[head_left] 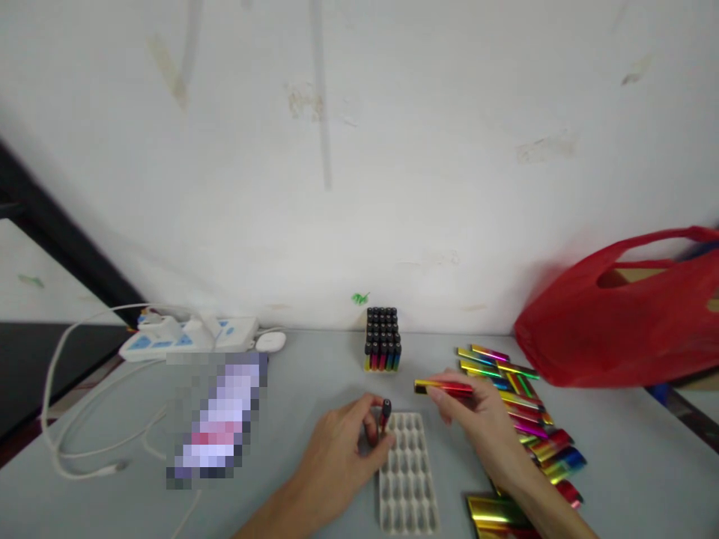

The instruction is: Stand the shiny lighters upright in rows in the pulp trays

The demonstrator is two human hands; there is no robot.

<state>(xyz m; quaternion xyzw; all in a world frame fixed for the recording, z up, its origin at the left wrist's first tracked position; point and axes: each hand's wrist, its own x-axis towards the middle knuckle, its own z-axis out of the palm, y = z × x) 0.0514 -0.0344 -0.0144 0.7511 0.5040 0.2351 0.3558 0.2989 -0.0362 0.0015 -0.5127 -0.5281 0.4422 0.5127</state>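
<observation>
My left hand point(351, 445) pinches a slim dark tube with a black tip point(385, 410), held upright at the top left corner of a pale tray point(407, 471) with rows of hollows. Off to the tray's upper right, my right hand point(472, 404) grips a shiny red-and-gold metallic tube point(443, 387), lying nearly level and pointing left. The two tubes are apart. Behind the tray, a tight block of black-topped tubes point(383, 337) with bright coloured lower parts stands upright by the wall.
Many shiny multicoloured metallic pieces point(525, 404) lie heaped under and beyond my right forearm. A red bag point(629, 314) sits at the right. On the left are a white power strip point(191, 337), a looping white cable point(50, 389) and a phone blurred into blocks point(225, 419).
</observation>
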